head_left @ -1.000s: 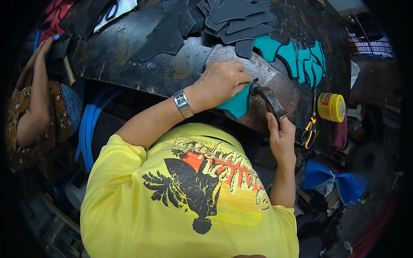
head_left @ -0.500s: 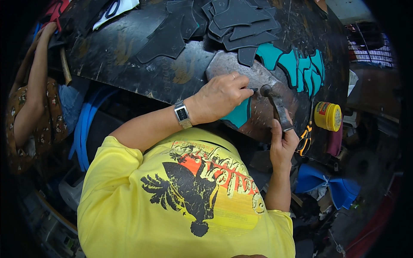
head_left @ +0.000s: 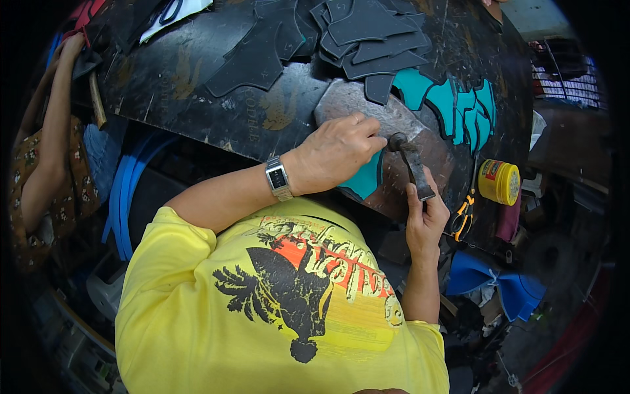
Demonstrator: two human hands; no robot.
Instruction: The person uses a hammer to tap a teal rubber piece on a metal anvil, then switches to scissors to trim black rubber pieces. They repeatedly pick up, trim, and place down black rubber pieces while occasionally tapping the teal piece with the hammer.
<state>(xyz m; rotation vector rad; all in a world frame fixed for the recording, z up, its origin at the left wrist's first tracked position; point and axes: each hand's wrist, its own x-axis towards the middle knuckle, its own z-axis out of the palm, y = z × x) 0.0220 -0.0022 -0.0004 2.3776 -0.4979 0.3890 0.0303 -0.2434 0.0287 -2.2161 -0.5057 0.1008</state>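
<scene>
My left hand [head_left: 338, 152], with a wristwatch on its wrist, presses down on a teal cut piece [head_left: 365, 182] that lies on a grey rounded slab [head_left: 341, 98] at the edge of the black worktable [head_left: 197, 72]. My right hand [head_left: 426, 213] is shut on the handle of a small dark hammer [head_left: 410, 164]. The hammer's head rests right beside my left fingertips, above the teal piece. My hand hides most of that piece.
A pile of dark grey cut pieces [head_left: 367, 33] and a row of teal pieces [head_left: 459, 98] lie further back. A yellow tin [head_left: 499, 182] and orange-handled scissors [head_left: 462, 217] sit at the right. Another person's arm [head_left: 52, 131] holds a wooden-handled tool [head_left: 97, 98] at the left.
The hammer head has come down slightly toward my left fingertips. My left hand stays pressed on the teal piece. The view has shifted a little.
</scene>
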